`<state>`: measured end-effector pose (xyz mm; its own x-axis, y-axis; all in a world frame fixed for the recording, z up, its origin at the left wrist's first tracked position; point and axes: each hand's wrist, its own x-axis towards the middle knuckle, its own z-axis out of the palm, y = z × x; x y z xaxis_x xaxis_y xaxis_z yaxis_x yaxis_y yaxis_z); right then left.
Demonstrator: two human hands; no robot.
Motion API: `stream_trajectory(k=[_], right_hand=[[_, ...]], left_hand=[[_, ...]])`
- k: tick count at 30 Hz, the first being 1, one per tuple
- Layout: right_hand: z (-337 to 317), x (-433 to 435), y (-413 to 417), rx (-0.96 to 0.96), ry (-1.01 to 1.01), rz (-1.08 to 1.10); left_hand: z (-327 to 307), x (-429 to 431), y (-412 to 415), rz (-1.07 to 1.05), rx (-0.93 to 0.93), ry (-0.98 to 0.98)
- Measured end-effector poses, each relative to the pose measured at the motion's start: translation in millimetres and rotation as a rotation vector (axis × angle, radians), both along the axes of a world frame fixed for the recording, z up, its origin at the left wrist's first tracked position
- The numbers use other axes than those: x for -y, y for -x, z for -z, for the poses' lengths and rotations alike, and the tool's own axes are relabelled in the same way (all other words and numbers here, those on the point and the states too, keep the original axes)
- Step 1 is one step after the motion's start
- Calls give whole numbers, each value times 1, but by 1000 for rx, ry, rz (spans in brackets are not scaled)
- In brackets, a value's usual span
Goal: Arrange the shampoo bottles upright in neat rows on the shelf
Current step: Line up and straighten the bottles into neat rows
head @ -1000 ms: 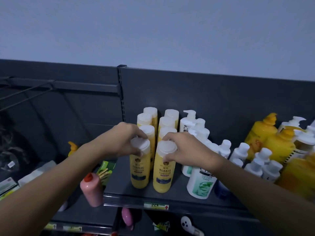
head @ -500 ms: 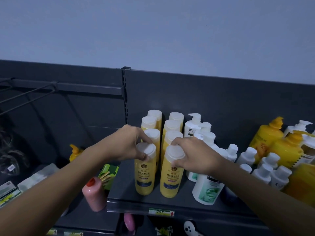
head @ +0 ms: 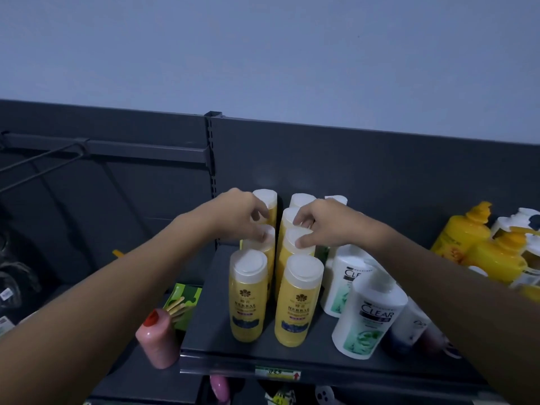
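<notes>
On the dark shelf [head: 210, 331], yellow shampoo bottles with white caps stand upright in two rows running front to back. The left hand [head: 236, 214] curls over the caps of the left row, fingers [head: 261, 235] pinching the cap of the second bottle [head: 260, 244] from the front. At its 3 o'clock, the right hand [head: 324, 222] reaches over the right row, thumb and fingertips closed on the cap of that row's second bottle [head: 295, 247]. The two front yellow bottles [head: 248, 296] and [head: 299, 302] stand free, side by side near the shelf edge. At their 3 o'clock stand white bottles [head: 369, 314] with green labels. A pink bottle [head: 157, 337] sits lower at 9 o'clock, and yellow pump bottles [head: 467, 229] cluster far toward 2 o'clock.
</notes>
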<state>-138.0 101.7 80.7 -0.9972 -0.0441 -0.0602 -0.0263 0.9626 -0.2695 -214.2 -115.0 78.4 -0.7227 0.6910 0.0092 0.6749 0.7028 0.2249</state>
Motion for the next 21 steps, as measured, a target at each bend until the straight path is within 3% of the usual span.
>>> stream_trajectory(k=[3,21], right_hand=[[5,-1,5,-7,6,-25],[8,-6,7,-22,-5,-62]], left_hand=[[4,-9,7,48,17,101],[-2,-6,17,106,61,137]])
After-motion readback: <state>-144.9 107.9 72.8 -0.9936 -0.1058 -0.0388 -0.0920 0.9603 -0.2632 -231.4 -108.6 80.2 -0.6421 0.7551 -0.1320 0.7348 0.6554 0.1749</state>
